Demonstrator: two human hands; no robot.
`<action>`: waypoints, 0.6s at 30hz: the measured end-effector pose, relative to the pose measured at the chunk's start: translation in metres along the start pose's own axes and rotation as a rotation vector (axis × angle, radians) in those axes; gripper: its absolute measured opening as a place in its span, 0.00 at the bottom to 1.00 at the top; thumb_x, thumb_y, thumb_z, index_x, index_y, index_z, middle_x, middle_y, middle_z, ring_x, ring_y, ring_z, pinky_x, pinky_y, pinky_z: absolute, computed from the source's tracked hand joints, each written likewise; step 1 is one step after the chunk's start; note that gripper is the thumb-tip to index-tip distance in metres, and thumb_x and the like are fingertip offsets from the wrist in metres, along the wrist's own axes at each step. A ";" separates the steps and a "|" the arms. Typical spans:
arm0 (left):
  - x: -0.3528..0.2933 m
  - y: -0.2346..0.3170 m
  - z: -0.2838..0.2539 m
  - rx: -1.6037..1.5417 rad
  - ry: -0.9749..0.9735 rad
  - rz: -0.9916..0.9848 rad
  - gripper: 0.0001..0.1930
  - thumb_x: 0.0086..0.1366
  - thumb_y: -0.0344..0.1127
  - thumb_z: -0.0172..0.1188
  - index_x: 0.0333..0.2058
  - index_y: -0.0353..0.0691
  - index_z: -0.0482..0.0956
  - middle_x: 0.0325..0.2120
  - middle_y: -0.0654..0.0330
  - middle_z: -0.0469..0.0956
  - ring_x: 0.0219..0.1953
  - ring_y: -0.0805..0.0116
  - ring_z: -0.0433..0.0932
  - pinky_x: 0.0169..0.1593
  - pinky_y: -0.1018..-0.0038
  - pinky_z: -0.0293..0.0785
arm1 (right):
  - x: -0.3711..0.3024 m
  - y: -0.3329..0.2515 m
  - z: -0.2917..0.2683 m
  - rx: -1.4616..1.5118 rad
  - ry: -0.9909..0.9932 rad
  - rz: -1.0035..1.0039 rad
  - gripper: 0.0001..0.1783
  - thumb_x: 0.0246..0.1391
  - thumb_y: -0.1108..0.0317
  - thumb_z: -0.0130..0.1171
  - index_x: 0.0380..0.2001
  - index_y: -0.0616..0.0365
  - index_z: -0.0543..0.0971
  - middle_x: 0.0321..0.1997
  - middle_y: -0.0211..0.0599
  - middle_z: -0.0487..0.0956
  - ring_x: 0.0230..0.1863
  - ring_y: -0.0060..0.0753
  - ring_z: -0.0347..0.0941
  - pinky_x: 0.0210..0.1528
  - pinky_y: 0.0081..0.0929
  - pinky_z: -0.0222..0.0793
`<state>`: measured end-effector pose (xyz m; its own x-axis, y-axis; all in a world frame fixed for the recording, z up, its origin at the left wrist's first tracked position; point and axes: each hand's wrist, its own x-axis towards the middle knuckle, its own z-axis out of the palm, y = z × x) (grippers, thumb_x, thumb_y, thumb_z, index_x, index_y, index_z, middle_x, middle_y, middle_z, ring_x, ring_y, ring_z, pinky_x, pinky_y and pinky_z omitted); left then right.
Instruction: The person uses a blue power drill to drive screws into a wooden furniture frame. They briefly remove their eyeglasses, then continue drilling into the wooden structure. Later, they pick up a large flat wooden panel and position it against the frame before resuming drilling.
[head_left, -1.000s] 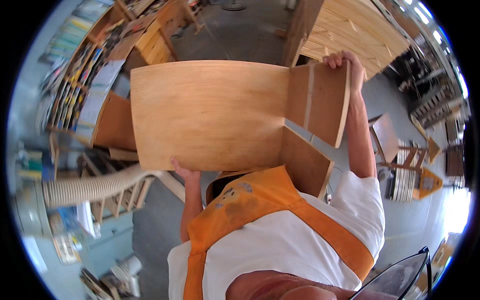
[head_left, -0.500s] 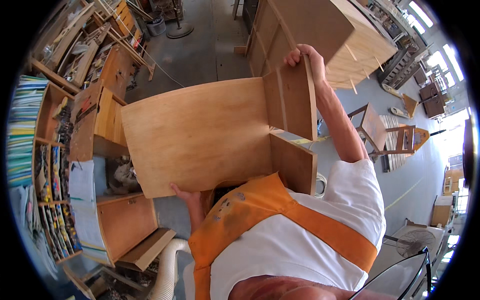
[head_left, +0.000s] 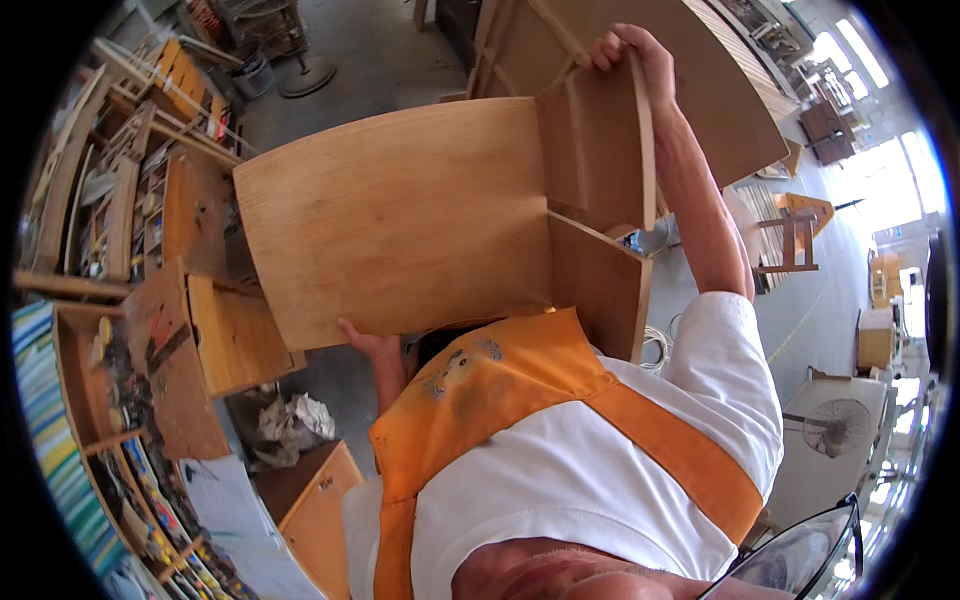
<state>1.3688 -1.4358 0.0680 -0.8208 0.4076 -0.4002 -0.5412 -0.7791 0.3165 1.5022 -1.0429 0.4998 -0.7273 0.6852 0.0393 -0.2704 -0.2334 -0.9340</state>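
Note:
Across my front is a wooden panel assembly: a broad, light plywood panel (head_left: 390, 220) with two shorter boards standing at its right end, a gap between them. My right hand (head_left: 645, 62) is closed over the far top edge of the far end board (head_left: 600, 150), arm stretched out. Beneath the near edge of the broad panel, my left hand (head_left: 374, 345) supports it; its thumb lies on the edge, and the other fingers are hidden underneath. The near end board (head_left: 600, 280) stands close to my orange apron (head_left: 490, 370).
Just beyond the right hand stands a large wooden cabinet (head_left: 690, 90). To the left are a workbench with a wooden drawer unit (head_left: 235, 330), racks of timber offcuts (head_left: 90, 190) and crumpled paper (head_left: 295, 425). A fan (head_left: 836, 428) and a stool (head_left: 790, 240) are at right.
The panel assembly and both hands have shifted farther up in view, still held the same way. The workbench and large cabinet have shifted in view as my viewpoint turned.

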 end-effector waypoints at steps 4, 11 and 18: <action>0.059 -0.032 0.059 -0.009 0.108 -0.035 0.38 0.63 0.67 0.39 0.64 0.48 0.57 0.63 0.56 0.58 0.63 0.49 0.57 0.63 0.50 0.55 | 0.121 0.018 -0.023 -0.025 -0.054 0.004 0.15 0.49 0.57 0.53 0.15 0.53 0.69 0.14 0.34 0.67 0.20 0.33 0.66 0.27 0.33 0.63; 0.190 -0.120 0.142 -0.028 0.211 -0.096 0.34 0.64 0.63 0.38 0.62 0.48 0.60 0.62 0.57 0.59 0.62 0.51 0.58 0.61 0.50 0.58 | 0.349 0.075 -0.083 -0.067 0.033 0.107 0.14 0.49 0.61 0.52 0.14 0.51 0.66 0.13 0.31 0.65 0.17 0.32 0.64 0.25 0.30 0.61; 0.289 -0.207 0.136 0.072 0.280 -0.096 0.33 0.66 0.62 0.35 0.62 0.49 0.60 0.62 0.58 0.60 0.61 0.53 0.60 0.60 0.53 0.61 | 0.506 0.145 -0.173 -0.086 0.057 0.208 0.12 0.50 0.61 0.53 0.18 0.53 0.67 0.14 0.32 0.67 0.19 0.32 0.65 0.27 0.31 0.64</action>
<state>1.2188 -1.0917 0.0039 -0.6884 0.3228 -0.6495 -0.6336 -0.7035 0.3219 1.2040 -0.6104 0.3232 -0.7242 0.6670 -0.1749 -0.0618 -0.3154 -0.9470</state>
